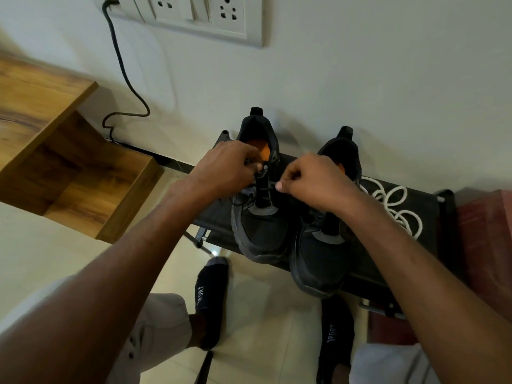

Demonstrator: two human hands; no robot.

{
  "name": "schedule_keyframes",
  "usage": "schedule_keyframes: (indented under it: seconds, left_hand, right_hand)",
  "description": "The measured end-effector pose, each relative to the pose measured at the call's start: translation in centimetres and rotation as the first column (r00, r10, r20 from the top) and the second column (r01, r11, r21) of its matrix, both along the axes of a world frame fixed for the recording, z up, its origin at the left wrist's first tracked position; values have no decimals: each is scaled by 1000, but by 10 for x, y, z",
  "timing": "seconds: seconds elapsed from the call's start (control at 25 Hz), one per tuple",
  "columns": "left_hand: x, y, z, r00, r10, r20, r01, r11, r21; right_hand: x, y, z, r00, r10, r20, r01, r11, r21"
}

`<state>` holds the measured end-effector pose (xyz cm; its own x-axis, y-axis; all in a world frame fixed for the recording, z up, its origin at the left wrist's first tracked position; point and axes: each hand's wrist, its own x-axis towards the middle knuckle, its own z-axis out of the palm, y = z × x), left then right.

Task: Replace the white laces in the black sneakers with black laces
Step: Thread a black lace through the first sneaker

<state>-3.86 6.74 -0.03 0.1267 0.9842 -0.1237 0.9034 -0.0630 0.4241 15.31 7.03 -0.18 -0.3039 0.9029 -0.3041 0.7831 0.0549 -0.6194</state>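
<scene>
Two black sneakers stand side by side on a dark rack [424, 200], toes toward me. My left hand [224, 167] is curled over the tongue of the left sneaker [260, 231] and pinches a black lace [243, 196] near the upper eyelets. My right hand [313, 181] is curled beside it and pinches the other end of that thin black lace. The right sneaker [318, 261] sits partly under my right forearm. A pile of white laces [393, 203] lies loose on the rack to the right of the shoes.
A wooden shelf unit [69, 151] stands at the left. A socket panel [194, 15] with a black cable [122, 79] is on the wall. My feet in black socks [213, 300] stand on the tiled floor below the rack. A reddish object [487, 239] is at the right.
</scene>
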Motion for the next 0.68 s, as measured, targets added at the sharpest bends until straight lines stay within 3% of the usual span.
schedule_keyframes:
  seconds: [0.04, 0.08, 0.12, 0.16, 0.2, 0.24, 0.28, 0.36, 0.4, 0.44, 0.56, 0.68]
  left_hand:
    - [-1, 1, 1, 1000, 3, 6, -3, 1000, -13]
    - [-2, 1, 1, 1000, 6, 20, -6, 1000, -29]
    - [-2, 0, 1, 1000, 4, 29, -3, 999, -47]
    - [-2, -1, 1, 1000, -5, 26, 6, 998, -60]
    - [-3, -1, 1, 1000, -15, 19, 16, 997, -71]
    - [-4, 0, 2, 1000, -23, 18, 24, 996, -83]
    - [-6, 1, 4, 999, -33, 27, 36, 994, -107]
    - [-10, 2, 9, 995, -64, 72, 77, 977, -200]
    - [-12, 1, 12, 993, -87, 80, 104, 963, -249]
    - [-12, -1, 13, 991, -121, 54, 131, 951, -279]
    - [-4, -7, 9, 966, -234, -112, 205, 953, -225]
    - [-2, -6, 8, 971, -226, -73, 216, 968, -125]
  right_hand:
    - [1, 3, 6, 970, -115, -213, 105, 993, -61]
    - [1, 4, 15, 836, -258, -484, 203, 965, -164]
    - [3, 7, 22, 606, -379, -699, 252, 925, -283]
    - [5, 9, 29, 400, -456, -795, 248, 889, -385]
    - [7, 11, 31, 292, -502, -814, 234, 863, -448]
    - [7, 11, 31, 296, -523, -799, 227, 851, -473]
    - [6, 9, 27, 395, -520, -757, 240, 854, -462]
    - [2, 4, 16, 788, -379, -485, 280, 922, -266]
    - [0, 1, 10, 923, -257, -286, 228, 965, -131]
    - [-2, -2, 4, 982, -137, -129, 134, 990, -31]
    - [-6, -5, -4, 999, 34, 26, -35, 999, 31]
    - [-6, -4, -5, 998, 26, 60, -31, 996, 79]
